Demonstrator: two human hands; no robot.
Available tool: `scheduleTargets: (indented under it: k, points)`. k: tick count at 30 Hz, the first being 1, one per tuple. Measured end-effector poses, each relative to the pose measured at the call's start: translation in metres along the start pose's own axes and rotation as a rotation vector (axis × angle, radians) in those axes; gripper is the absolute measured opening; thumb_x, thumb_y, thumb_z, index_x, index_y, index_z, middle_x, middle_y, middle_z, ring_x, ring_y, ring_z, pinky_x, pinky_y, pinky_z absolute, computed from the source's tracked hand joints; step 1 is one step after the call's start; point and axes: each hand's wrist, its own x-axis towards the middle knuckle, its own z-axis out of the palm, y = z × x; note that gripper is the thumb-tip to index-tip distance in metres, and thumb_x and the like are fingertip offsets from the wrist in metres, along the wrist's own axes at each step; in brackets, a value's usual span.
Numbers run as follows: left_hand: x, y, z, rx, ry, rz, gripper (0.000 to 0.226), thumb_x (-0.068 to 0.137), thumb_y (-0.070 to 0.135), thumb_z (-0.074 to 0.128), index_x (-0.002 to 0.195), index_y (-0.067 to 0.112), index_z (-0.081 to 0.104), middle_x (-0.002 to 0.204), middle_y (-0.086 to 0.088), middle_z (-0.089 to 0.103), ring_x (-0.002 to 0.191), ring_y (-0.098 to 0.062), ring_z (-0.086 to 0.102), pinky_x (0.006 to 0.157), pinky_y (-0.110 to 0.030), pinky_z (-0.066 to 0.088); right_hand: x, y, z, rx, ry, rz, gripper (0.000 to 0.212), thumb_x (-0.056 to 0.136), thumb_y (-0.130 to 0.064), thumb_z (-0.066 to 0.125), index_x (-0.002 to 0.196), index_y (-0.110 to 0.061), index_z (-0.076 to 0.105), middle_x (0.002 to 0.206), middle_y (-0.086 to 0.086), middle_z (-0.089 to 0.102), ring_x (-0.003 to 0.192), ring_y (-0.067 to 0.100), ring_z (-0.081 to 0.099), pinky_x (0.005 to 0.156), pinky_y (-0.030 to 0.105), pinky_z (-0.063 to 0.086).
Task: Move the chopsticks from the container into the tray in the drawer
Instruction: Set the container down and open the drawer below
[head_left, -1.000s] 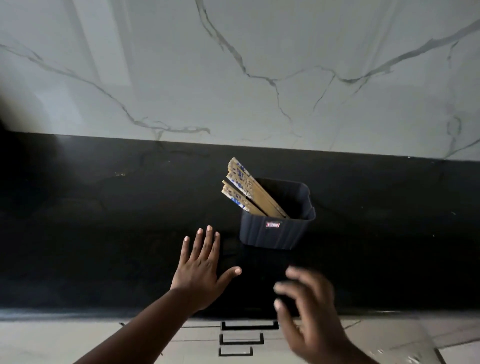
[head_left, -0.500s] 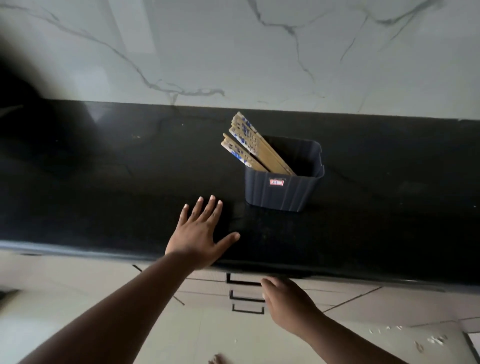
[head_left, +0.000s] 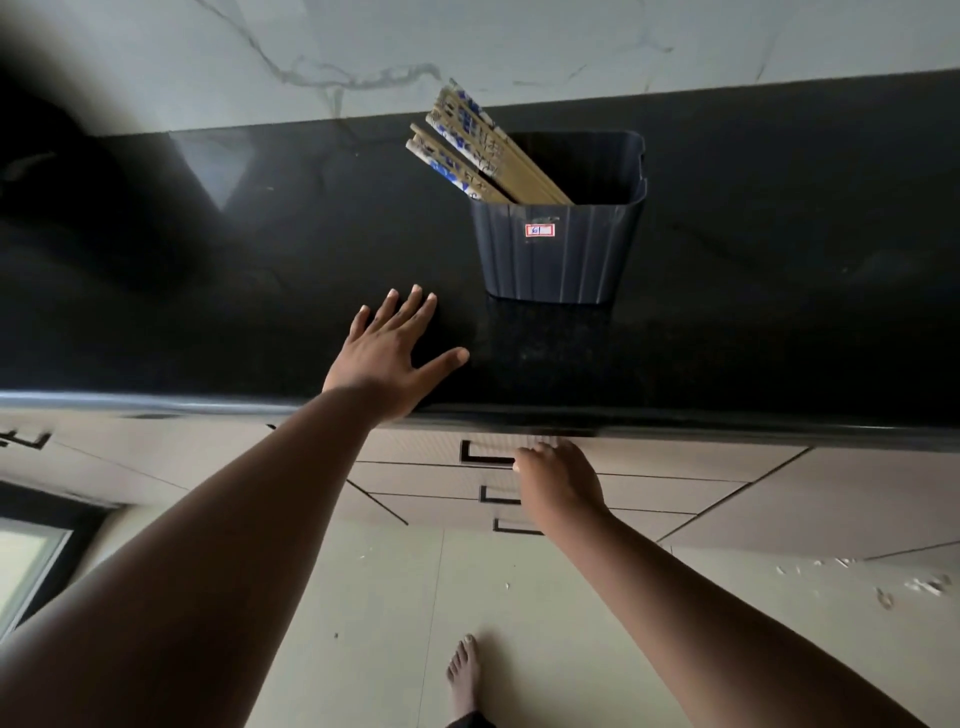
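Observation:
Several wooden chopsticks (head_left: 483, 150) with blue-and-white ends lean to the left out of a dark ribbed container (head_left: 558, 249) standing on the black countertop (head_left: 753, 312). My left hand (head_left: 392, 356) lies flat on the counter left of the container, fingers spread, holding nothing. Below the counter edge, my right hand (head_left: 558, 480) is curled over the right part of the black handle (head_left: 480, 453) of the top drawer (head_left: 675, 457). That drawer is closed, so the tray inside it is hidden.
Two more drawers with black handles (head_left: 496, 496) sit under the top one, flanked by beige cabinet doors. A marble wall rises behind the counter. My bare foot (head_left: 464, 675) stands on the pale floor below. Small debris (head_left: 914, 584) lies on the floor at right.
My right hand dropped from above the counter edge down to the top drawer's handle. The view tilted downward, showing the drawers and floor. My left hand stayed flat on the counter.

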Motion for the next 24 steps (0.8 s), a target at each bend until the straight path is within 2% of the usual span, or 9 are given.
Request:
scheduleTargets:
  k: [7,14,24]
  points:
    - [0.0,-0.001,0.001,-0.03,0.011,0.001,0.088,0.081,0.081,0.025,0.152,0.03,0.017,0.161,0.009,0.009,0.148,-0.011,-0.001,0.12,-0.037,-0.001,-0.012,-0.007,0.0,0.01,-0.019,0.056,0.032,0.086,-0.006,0.058,0.116,-0.015,0.062,0.116,0.005,0.067,0.106,0.026,0.06,0.092,0.03,0.041]
    - [-0.001,-0.001,0.001,-0.057,0.019,-0.001,0.086,0.082,0.078,0.027,0.152,0.029,0.019,0.161,0.009,0.01,0.148,-0.009,-0.001,0.12,-0.036,-0.001,-0.03,-0.011,0.007,-0.032,0.012,0.0,0.025,0.087,0.0,0.044,0.1,-0.012,0.06,0.1,0.007,0.069,0.091,0.028,0.065,0.097,0.035,0.037]
    - [0.0,-0.001,0.0,-0.057,0.018,0.009,0.084,0.084,0.076,0.028,0.152,0.029,0.02,0.161,0.008,0.011,0.148,-0.011,0.0,0.12,-0.037,-0.001,-0.033,-0.018,0.004,-0.067,-0.017,0.003,0.024,0.086,0.0,0.045,0.1,-0.012,0.06,0.1,0.006,0.07,0.093,0.027,0.066,0.097,0.035,0.036]
